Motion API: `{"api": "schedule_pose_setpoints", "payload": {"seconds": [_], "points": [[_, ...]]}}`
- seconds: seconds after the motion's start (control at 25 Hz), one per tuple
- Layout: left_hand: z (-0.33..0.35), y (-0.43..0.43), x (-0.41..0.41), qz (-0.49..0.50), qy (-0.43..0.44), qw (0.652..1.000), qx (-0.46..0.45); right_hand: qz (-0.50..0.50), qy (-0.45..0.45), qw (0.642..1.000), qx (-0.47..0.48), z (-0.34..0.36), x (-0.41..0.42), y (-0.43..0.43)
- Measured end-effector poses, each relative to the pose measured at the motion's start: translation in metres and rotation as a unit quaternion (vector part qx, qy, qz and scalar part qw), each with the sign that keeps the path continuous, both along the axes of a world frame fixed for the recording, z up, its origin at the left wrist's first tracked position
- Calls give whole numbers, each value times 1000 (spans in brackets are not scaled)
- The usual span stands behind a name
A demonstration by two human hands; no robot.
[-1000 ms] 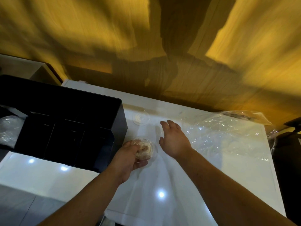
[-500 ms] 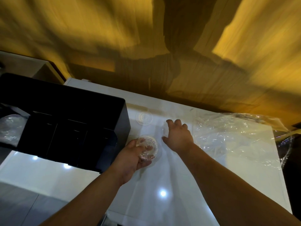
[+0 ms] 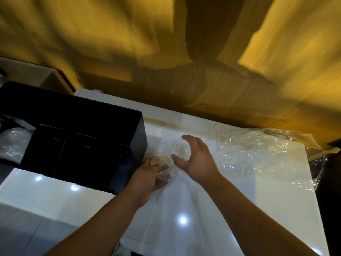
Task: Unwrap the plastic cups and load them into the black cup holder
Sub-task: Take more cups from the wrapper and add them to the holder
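Fingers of the left hand (image 3: 149,179) curl round a clear plastic cup (image 3: 163,162), which is held just above the white counter (image 3: 203,228) with its rim toward the far side. Just beside it, the right hand (image 3: 197,160) is spread wide, thumb and fingers arched on either side of a second clear cup (image 3: 180,149). Blur and the see-through plastic hide whether they actually press on it, so I cannot tell if that cup is gripped. The two cups sit almost touching, between the two hands. Just beyond the right hand's fingertips lies another round clear piece (image 3: 163,133) on the counter; whether it is a cup or a lid is unclear. Left of the left hand stands the black cup holder (image 3: 77,124), its dark compartments open at the top and its near corner close to that wrist. Further left, past the holder, is a bundle of clear plastic (image 3: 11,143). Right of the right hand, crumpled plastic wrap (image 3: 258,154) spreads over the counter to its far edge. Beyond everything rises a wooden wall (image 3: 110,43) lit yellow
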State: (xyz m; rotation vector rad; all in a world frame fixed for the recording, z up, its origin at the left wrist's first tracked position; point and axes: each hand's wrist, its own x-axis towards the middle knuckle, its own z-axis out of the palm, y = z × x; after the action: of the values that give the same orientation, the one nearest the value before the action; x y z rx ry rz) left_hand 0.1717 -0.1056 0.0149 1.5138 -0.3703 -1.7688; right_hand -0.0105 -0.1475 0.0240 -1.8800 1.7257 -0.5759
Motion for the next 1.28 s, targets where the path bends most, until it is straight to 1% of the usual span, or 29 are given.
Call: {"api": "schedule_pose_setpoints", "payload": {"seconds": [0.08, 0.16, 0.28, 0.44, 0.52, 0.6, 0.72, 0.76, 0.84, 0.92, 0.96, 1.08, 1.28], "points": [[1, 0, -1, 2, 21, 1000, 1, 41, -25, 999, -7, 3, 4, 19], [2, 0, -1, 9, 47, 999, 6, 65, -31, 997, 7, 1, 8, 31], [0, 1, -1, 14, 68, 998, 14, 69, -33, 997, 12, -7, 12, 37], [-3, 3, 2, -10, 90, 996, -3, 73, -35, 997, 6, -12, 18, 39], [-4, 6, 3, -25, 74, 997, -10, 79, -36, 996, 9, -14, 22, 37], [-7, 9, 5, -30, 28, 999, -15, 100, -30, 994, 14, -14, 27, 35], [-12, 11, 8, -1, -4, 1000, -6, 134, -23, 991, 20, -16, 29, 30], [-13, 11, 9, 12, -10, 1000, -5, 127, -32, 991, 19, -17, 28, 25], [-14, 10, 9, 42, -19, 999, 1, 75, -53, 996, 8, -22, 24, 6], [-16, 10, 8, 65, -27, 997, 11, 28, -21, 999, -5, -28, 24, -22], [-18, 10, 8, 70, -29, 997, 14, 28, 11, 1000, -4, -32, 26, -35], [-20, 8, 8, 78, -21, 997, 20, 76, 95, 992, 23, -43, 42, -70], [-19, 8, 10, 73, -35, 996, 24, 134, 147, 980, 30, -58, 59, -103]]}}
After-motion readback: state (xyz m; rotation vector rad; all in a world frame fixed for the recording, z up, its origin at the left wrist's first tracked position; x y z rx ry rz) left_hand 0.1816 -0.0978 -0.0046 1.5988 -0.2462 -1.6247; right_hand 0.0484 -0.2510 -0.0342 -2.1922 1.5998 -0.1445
